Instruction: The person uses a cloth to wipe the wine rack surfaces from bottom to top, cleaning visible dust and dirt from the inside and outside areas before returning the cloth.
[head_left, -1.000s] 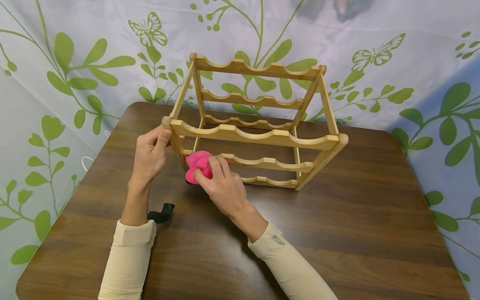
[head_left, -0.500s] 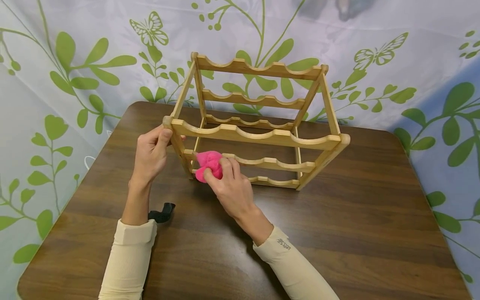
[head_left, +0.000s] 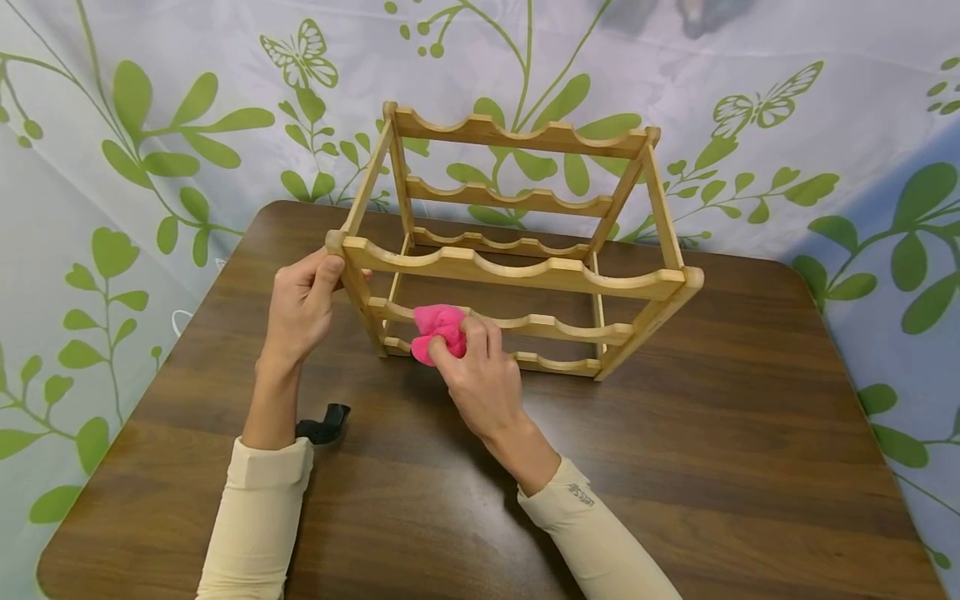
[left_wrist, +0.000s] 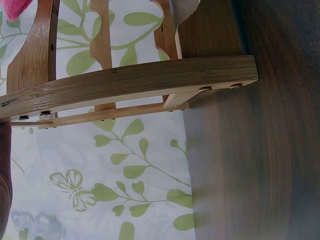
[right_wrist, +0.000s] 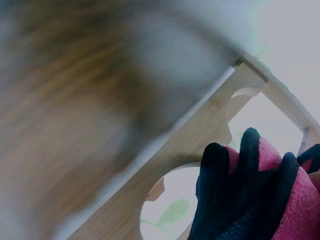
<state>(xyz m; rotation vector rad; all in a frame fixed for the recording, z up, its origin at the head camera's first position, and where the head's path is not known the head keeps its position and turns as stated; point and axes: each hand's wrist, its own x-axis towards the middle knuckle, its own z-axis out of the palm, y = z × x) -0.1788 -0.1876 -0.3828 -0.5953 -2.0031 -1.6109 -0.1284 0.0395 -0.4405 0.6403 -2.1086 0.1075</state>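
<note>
A wooden wine rack (head_left: 517, 268) with scalloped rails stands on the table. My left hand (head_left: 302, 310) grips its front left post (head_left: 356, 287) just below the top corner, thumb on the near side. Bunched in my right hand (head_left: 483, 375) is a fluffy pink cloth (head_left: 439, 329), pinched between thumb and fingers. The cloth overlaps the front middle rail (head_left: 543, 327) left of its centre and hides part of the lower rail. Seen by the right wrist camera, the cloth (right_wrist: 303, 210) also has dark, finger-like folds along a scalloped rail (right_wrist: 165, 157).
A small black object (head_left: 324, 423) lies on the brown table (head_left: 720, 467) beside my left wrist. Behind the rack hangs a pale sheet (head_left: 480, 50) printed with green leaves and butterflies. A thin white cord (head_left: 180, 322) shows past the table's left edge.
My right hand has slid rightward with the pink cloth, from near the left post along the front middle rail. The left hand keeps its hold on the post, and the rack stays put.
</note>
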